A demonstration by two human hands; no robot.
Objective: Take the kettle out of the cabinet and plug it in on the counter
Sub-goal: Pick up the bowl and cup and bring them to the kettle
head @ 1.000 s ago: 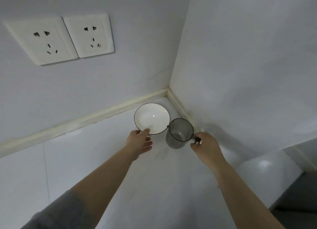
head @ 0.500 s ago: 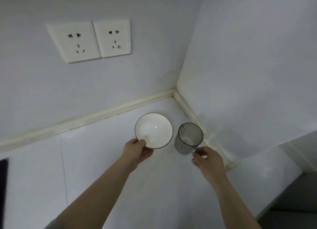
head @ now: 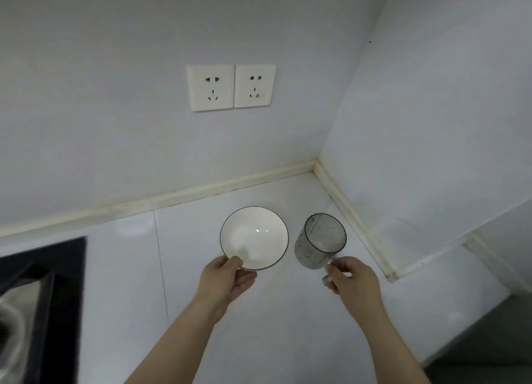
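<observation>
No kettle or cabinet is in view. My left hand (head: 227, 280) grips the near rim of a white bowl (head: 256, 234) with a dark edge, thumb on top. My right hand (head: 352, 281) holds the handle of a grey see-through mug (head: 319, 242) just right of the bowl. Both are over the white counter (head: 178, 268) near its back right corner. Two white wall sockets (head: 230, 87) sit side by side on the back wall above them, with nothing plugged in.
A black-framed cooktop or sink (head: 40, 297) lies at the left edge of the counter. The side wall (head: 431, 124) closes the corner on the right. The counter's front edge drops off at the lower right.
The bowl and mug have come away from the corner toward me, held in my hands. The view has shifted so the sockets sit near the middle and the black fixture shows at left.
</observation>
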